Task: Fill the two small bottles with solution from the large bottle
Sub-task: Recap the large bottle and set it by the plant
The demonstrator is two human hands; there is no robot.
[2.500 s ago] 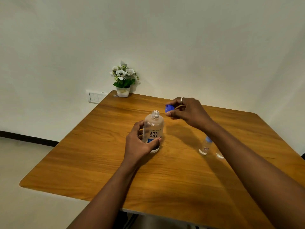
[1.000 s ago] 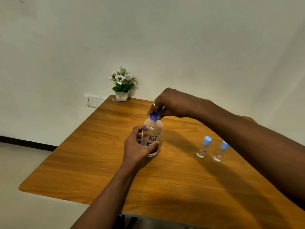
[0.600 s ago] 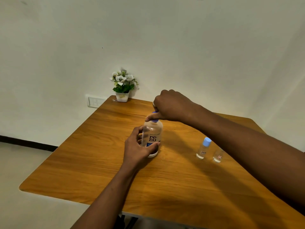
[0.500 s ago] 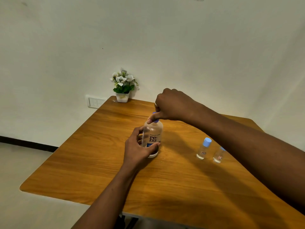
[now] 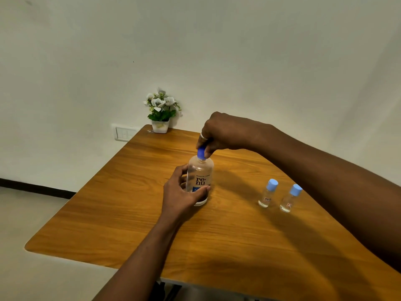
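head view: large bottle (image 5: 200, 181) stands upright mid-table (image 5: 108, 213). left hand (image 5: 181, 193) wraps its lower body; right hand (image 5: 225, 133) pinches its blue cap (image 5: 201, 153) from above. two capped small bottles (image 5: 267, 194) (image 5: 290, 198) stand upright right of it.

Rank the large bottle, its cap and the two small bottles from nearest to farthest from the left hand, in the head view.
1. The large bottle: mid-table, in the grip of the left hand.
2. The cap: on top of that bottle, pinched by the right hand.
3. The left small bottle: standing off to the right.
4. The right small bottle: beside it, farther right.
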